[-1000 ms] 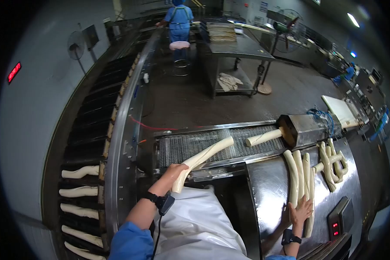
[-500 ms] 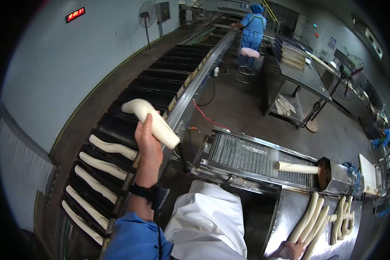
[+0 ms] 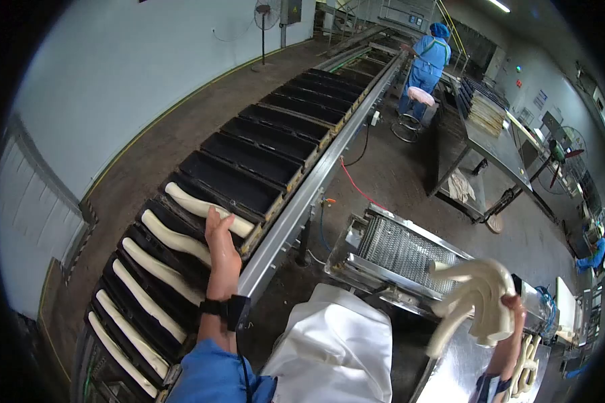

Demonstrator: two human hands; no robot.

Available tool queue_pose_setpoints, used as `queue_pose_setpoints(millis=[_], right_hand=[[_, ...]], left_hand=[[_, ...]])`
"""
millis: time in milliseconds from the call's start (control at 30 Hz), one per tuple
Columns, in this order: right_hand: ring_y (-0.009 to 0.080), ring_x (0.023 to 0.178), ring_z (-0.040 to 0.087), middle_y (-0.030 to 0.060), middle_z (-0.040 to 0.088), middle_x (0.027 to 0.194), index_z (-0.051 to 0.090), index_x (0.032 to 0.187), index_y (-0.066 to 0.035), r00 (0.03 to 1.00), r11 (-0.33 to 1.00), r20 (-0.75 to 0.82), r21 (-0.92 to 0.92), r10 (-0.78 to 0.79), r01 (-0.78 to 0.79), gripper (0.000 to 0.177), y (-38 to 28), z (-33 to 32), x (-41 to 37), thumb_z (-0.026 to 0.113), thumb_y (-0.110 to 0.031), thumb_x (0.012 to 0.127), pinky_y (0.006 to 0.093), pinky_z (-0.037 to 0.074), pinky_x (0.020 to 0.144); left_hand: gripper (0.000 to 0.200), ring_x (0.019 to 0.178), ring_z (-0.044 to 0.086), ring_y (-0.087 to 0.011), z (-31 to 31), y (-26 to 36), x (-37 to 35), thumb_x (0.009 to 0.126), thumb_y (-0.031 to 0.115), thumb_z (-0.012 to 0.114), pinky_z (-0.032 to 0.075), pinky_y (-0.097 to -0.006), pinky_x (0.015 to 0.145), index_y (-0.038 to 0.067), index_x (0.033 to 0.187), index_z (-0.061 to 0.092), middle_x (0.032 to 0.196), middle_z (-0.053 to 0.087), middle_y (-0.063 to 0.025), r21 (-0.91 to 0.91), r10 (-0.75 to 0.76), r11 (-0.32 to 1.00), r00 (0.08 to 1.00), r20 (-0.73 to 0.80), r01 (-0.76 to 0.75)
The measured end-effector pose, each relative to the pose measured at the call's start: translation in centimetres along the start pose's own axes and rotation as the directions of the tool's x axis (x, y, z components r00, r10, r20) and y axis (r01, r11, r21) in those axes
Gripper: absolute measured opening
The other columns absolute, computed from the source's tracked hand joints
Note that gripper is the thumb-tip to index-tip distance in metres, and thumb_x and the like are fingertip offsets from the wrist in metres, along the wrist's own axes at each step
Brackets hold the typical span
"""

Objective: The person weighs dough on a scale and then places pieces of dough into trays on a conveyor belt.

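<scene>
A pale dough roll (image 3: 191, 203) lies in a black pan on the left, and my left hand (image 3: 220, 235) rests at it, fingers raised and apart near the roll's right end. Several other dough rolls (image 3: 144, 295) lie one to a pan in the nearer pans. On the right my right hand (image 3: 512, 312) holds up a bunch of long dough rolls (image 3: 487, 295), which droop to the left over the mesh belt and the metal table. More dough pieces (image 3: 526, 366) lie beside my right forearm.
A metal rail (image 3: 296, 208) runs beside the pans (image 3: 262, 148). The mesh conveyor (image 3: 400, 248) stands ahead of the metal table (image 3: 450, 369). A person in blue (image 3: 427, 60) stands far back near a stool (image 3: 421, 96) and a steel table (image 3: 504, 151).
The roll from my left hand now lies in a pan. My right hand has lifted several rolls off the metal table. The view has shifted.
</scene>
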State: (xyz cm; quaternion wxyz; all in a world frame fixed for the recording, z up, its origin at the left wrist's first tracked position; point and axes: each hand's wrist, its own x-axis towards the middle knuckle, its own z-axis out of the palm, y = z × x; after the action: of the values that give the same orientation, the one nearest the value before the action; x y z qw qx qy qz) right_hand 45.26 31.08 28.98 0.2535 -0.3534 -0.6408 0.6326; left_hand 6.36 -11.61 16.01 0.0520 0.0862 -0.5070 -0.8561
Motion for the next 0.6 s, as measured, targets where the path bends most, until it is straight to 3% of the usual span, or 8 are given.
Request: queue_pose_setpoints(millis=[167,233,300,367,400,533,567,600], right_hand=[[0.0237,0.108,0.060,0.0173,0.061,0.120,0.059,0.124,0.003,0.911,0.987,0.405,-0.094,-0.079,0.128,0.065,-9.1,15.3,2.9,0.066,-0.045,0.079,0.0381,0.049,0.091],[0.0259,0.114,0.059,0.0225,0.058,0.128,0.058,0.127,0.003,0.604,0.924,0.721,0.136,-0.340,0.357,0.066,-11.9,24.1,5.0,0.067,-0.039,0.077,0.0391,0.045,0.100],[0.0259,0.120,0.055,0.0195,0.056,0.135,0.059,0.128,0.001,0.521,0.926,0.780,0.195,-0.346,0.323,0.060,-12.3,29.3,7.3,0.065,-0.031,0.077,0.0390,0.041,0.105],[0.0208,0.116,0.054,0.0114,0.062,0.124,0.060,0.128,0.001,0.547,0.871,0.705,0.214,-0.450,0.442,0.053,-10.6,32.3,11.6,0.059,-0.020,0.079,0.0325,0.039,0.101],[0.0192,0.116,0.053,0.0084,0.063,0.123,0.062,0.127,0.000,0.602,0.908,0.697,0.180,-0.389,0.379,0.050,-9.4,33.1,13.8,0.057,-0.013,0.078,0.0322,0.039,0.102],[0.0168,0.108,0.058,0.0081,0.065,0.122,0.060,0.129,-0.003,0.768,0.839,0.616,-0.313,-0.177,0.444,0.050,1.8,32.9,23.5,0.064,-0.009,0.080,0.0344,0.047,0.094],[0.0238,0.110,0.060,0.0132,0.066,0.121,0.060,0.129,-0.004,0.776,0.725,0.603,-0.449,-0.185,0.522,0.053,5.9,31.8,25.8,0.068,-0.008,0.077,0.0373,0.048,0.095],[0.0341,0.111,0.060,0.0190,0.065,0.118,0.062,0.124,-0.005,0.717,0.318,0.666,-0.647,-0.209,0.693,0.051,9.5,29.9,27.8,0.071,-0.012,0.075,0.0420,0.048,0.096]], left_hand=[[0.071,0.148,0.017,-0.0301,-0.1,-0.6,0.6,0.086,-0.001,0.059,0.017,-0.0381,0.119,0.001,0.150,0.030,0.159,0.020,-0.0220,-0.003,0.001,1.000,0.999,-0.038,-0.001],[0.068,0.149,0.015,-0.0276,-0.5,-1.4,1.7,0.089,0.005,0.053,0.008,-0.0417,0.119,0.003,0.152,0.028,0.159,0.020,-0.0187,0.073,-0.022,0.997,0.999,0.029,0.020],[0.067,0.149,0.015,-0.0286,-0.5,-1.2,2.2,0.089,0.003,0.053,0.010,-0.0420,0.120,0.003,0.151,0.030,0.158,0.022,-0.0198,0.091,-0.036,0.995,0.999,0.001,0.036],[0.068,0.148,0.017,-0.0299,-1.3,-2.1,3.6,0.088,0.001,0.052,0.013,-0.0412,0.120,0.003,0.152,0.029,0.158,0.022,-0.0209,0.094,-0.011,0.996,1.000,0.014,0.009],[0.068,0.148,0.019,-0.0309,-0.7,-1.5,3.5,0.088,0.000,0.052,0.016,-0.0404,0.119,0.002,0.151,0.028,0.157,0.023,-0.0218,0.081,-0.002,0.997,1.000,0.005,0.001],[0.068,0.147,0.019,-0.0307,-1.6,-2.4,7.0,0.085,-0.004,0.057,0.018,-0.0390,0.119,0.001,0.149,0.034,0.157,0.025,-0.0188,0.050,0.062,0.997,0.998,0.032,-0.063],[0.068,0.148,0.019,-0.0299,-1.5,-2.2,7.4,0.084,-0.005,0.057,0.017,-0.0383,0.119,0.000,0.149,0.034,0.157,0.026,-0.0185,0.056,0.051,0.997,0.998,0.027,-0.052],[0.068,0.148,0.018,-0.0303,-1.5,-2.5,8.0,0.084,-0.005,0.057,0.017,-0.0382,0.119,0.000,0.148,0.034,0.157,0.026,-0.0185,0.053,0.048,0.997,0.998,0.036,-0.049]])
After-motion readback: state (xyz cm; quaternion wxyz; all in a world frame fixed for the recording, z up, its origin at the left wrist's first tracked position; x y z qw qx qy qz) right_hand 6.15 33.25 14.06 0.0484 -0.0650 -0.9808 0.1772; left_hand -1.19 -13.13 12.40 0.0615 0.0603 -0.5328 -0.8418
